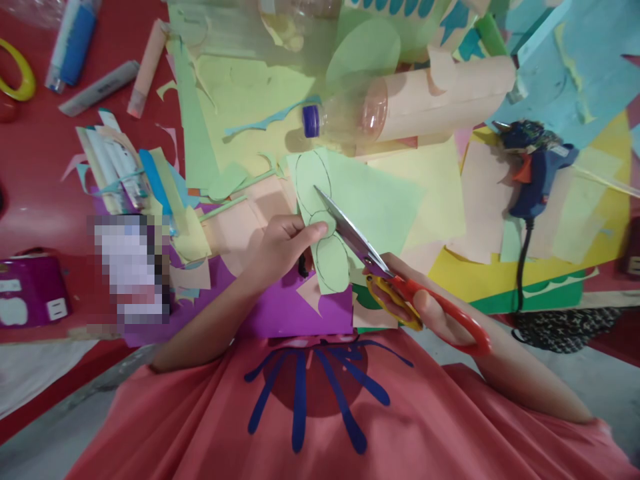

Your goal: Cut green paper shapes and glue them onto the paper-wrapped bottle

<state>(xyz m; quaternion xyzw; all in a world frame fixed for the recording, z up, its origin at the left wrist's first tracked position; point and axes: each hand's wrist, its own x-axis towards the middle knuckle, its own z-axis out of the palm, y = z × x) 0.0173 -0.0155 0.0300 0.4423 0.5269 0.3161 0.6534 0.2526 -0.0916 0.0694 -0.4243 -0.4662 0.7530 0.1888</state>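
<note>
My left hand (283, 247) pinches a sheet of light green paper (373, 200) with pencilled oval shapes drawn on it. My right hand (425, 303) grips scissors (360, 243) with red and yellow handles. The blades are closed into the green paper along a drawn outline, just right of my left thumb. Both hands hover above a purple sheet (295, 310) near my lap.
A blue glue gun (535, 173) with a black cord lies to the right. A clear plastic bottle (345, 117) and a peach paper roll (450, 93) lie beyond. Markers (100, 87), a bundle of pens (117, 170) and coloured paper scraps cover the red table (40, 167).
</note>
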